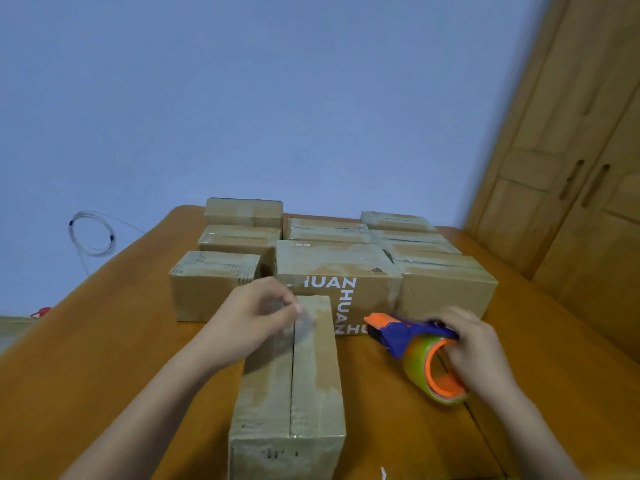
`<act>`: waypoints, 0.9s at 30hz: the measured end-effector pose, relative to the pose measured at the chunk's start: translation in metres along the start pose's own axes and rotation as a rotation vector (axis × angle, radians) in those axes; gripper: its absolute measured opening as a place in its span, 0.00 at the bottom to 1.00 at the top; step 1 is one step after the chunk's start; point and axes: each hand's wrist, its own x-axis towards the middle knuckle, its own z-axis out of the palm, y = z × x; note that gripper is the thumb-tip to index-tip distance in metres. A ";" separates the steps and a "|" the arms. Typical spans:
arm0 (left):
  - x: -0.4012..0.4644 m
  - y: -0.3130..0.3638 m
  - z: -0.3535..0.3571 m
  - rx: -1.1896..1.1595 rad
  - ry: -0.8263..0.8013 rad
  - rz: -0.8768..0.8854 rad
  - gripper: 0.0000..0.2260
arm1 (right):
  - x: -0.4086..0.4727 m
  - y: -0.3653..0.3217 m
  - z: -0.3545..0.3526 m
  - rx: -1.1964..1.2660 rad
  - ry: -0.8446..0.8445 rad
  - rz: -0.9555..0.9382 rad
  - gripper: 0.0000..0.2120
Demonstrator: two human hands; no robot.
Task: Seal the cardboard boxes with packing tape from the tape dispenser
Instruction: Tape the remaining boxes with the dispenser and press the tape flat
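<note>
A long cardboard box (311, 382) lies lengthwise in front of me, its top flaps meeting in a centre seam with no tape over it that I can see. My left hand (256, 317) rests on the box's far end, fingers curled at the seam; whether it pinches anything is blurred. To the right, my right hand (474, 351) grips the tape dispenser (415, 351), a blue and orange frame with a roll of clear tape, just above the table and apart from the box.
Several more cardboard boxes (339, 268) stand in rows at the back of the orange-brown table (104, 358), one printed with white letters. A wooden wardrobe (571, 168) rises at the right. A coiled cable (91, 233) hangs on the blue wall.
</note>
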 end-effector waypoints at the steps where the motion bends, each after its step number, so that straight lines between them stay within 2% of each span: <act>1: 0.003 0.007 -0.002 -0.023 0.069 -0.032 0.12 | 0.005 -0.011 -0.009 0.049 0.077 -0.066 0.28; 3: 0.012 0.023 -0.006 -0.134 0.114 -0.098 0.16 | 0.018 -0.037 -0.027 0.075 0.178 -0.165 0.28; 6: 0.019 0.046 0.000 -0.351 -0.068 -0.230 0.23 | 0.033 -0.064 -0.041 0.082 0.279 -0.272 0.28; 8: 0.020 0.056 0.008 -0.460 -0.185 -0.274 0.32 | 0.039 -0.076 -0.044 0.088 0.344 -0.305 0.30; 11: 0.017 0.061 0.018 -0.649 -0.230 -0.288 0.42 | 0.044 -0.086 -0.047 0.102 0.403 -0.315 0.35; 13: 0.015 0.062 0.019 -0.746 -0.204 -0.288 0.39 | 0.046 -0.091 -0.048 0.114 0.429 -0.314 0.36; 18: 0.012 0.062 0.013 -0.929 -0.171 -0.285 0.17 | 0.048 -0.093 -0.048 0.085 0.460 -0.364 0.27; 20: 0.010 0.061 0.011 -0.948 -0.192 -0.280 0.10 | 0.049 -0.093 -0.048 0.093 0.468 -0.369 0.26; 23: 0.009 0.060 0.006 -0.962 -0.194 -0.314 0.07 | 0.051 -0.095 -0.046 0.089 0.474 -0.369 0.27; 27: 0.007 0.059 0.000 -0.958 -0.154 -0.405 0.07 | 0.056 -0.095 -0.044 0.014 0.456 -0.406 0.18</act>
